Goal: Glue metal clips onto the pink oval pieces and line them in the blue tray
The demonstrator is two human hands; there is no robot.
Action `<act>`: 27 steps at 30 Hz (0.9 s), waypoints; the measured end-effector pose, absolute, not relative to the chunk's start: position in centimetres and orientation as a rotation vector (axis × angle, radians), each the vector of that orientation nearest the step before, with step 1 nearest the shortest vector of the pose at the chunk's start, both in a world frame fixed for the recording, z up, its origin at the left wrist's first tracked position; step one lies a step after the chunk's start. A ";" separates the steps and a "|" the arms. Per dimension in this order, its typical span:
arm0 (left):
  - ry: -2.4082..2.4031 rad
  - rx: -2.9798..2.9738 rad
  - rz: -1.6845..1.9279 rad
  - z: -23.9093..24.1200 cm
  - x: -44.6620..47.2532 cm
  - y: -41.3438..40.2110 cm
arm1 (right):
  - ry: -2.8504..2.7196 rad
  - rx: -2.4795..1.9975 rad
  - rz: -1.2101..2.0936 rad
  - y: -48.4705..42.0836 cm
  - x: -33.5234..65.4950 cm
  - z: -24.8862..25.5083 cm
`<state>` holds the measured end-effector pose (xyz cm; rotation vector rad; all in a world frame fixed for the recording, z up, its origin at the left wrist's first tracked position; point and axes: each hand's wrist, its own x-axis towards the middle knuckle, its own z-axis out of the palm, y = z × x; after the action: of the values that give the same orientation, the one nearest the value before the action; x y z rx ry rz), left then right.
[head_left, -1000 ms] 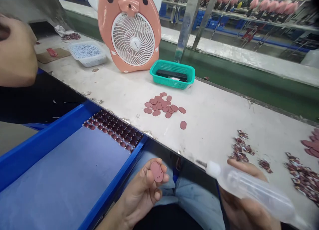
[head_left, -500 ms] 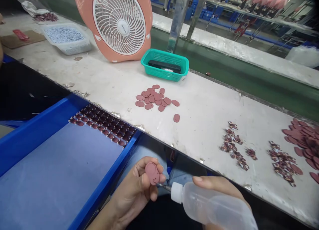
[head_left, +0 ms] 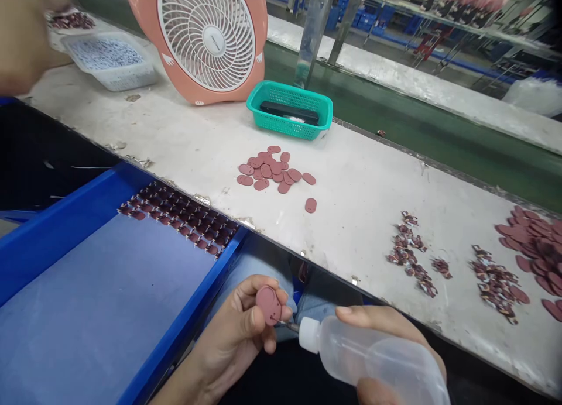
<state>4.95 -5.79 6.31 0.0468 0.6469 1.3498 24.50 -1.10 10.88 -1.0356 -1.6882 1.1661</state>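
My left hand pinches a small pink oval disc between thumb and fingers, low in the view over my lap. My right hand grips a clear squeeze bottle; its white cap and thin metal nozzle point left and touch the lower edge of the disc. A loose pile of the same pink discs lies on the white workbench ahead.
A blue tray at my left holds rows of dark red pieces. Behind stand a pink fan, a teal basket and a white tub. Dark red bits and larger ovals lie at right. Another person's arm is top left.
The bottle swung down and left from beside the bench until its nozzle reached the disc. My view tilted slightly; another person's arm came back in at top left.
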 end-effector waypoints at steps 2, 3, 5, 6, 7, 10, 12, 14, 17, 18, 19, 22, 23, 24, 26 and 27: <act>0.646 0.053 1.341 6.3 4.9 -5.9 | -1.648 -1.006 1.081 -1.2 24.1 10.8; 0.645 0.056 1.337 6.4 4.9 -5.9 | -1.631 -0.996 1.047 -1.2 23.9 10.8; 0.645 0.062 1.339 6.5 4.9 -5.8 | -1.633 -0.997 1.057 -1.1 23.6 10.9; 0.648 0.065 1.344 6.6 4.8 -5.8 | -1.638 -0.996 1.065 -1.1 23.5 11.0; 0.654 0.067 1.354 6.6 4.8 -5.7 | -1.643 -0.993 1.070 -1.0 23.5 11.1; 0.673 0.069 1.366 6.8 4.8 -5.5 | -1.651 -0.984 1.091 -0.9 23.7 11.3; 0.680 0.068 1.362 6.9 4.8 -5.5 | -1.649 -0.982 1.104 -1.0 23.7 11.2; 0.680 0.069 1.360 6.8 4.8 -5.5 | -1.649 -1.004 1.059 -1.1 23.6 10.9; 0.686 0.071 1.352 6.6 4.7 -5.6 | -1.642 -1.025 0.954 -1.0 23.2 10.6; 0.690 0.072 1.351 6.5 4.7 -5.6 | -1.645 -1.009 0.936 -0.9 23.0 10.6; 0.693 0.075 1.351 6.5 4.7 -5.7 | -1.666 -0.972 0.925 -0.7 23.0 10.5; 0.694 0.076 1.357 6.6 4.8 -5.8 | -1.759 -0.828 0.882 -0.1 23.1 10.5; 0.693 0.075 1.357 6.6 4.8 -5.9 | -1.782 -0.799 0.869 0.1 23.2 10.5; 0.693 0.075 1.354 6.7 4.8 -5.9 | -1.792 -0.786 0.866 0.2 23.4 10.4; 0.695 0.077 1.348 6.8 4.7 -6.0 | -1.780 -0.780 0.901 0.3 23.6 10.3; 0.695 0.078 1.343 6.8 4.7 -6.0 | -1.768 -0.769 0.931 0.3 23.7 10.2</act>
<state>4.67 -6.01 6.84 0.0780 0.6951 1.3435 23.69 0.30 10.25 -0.7690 -1.7680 0.9309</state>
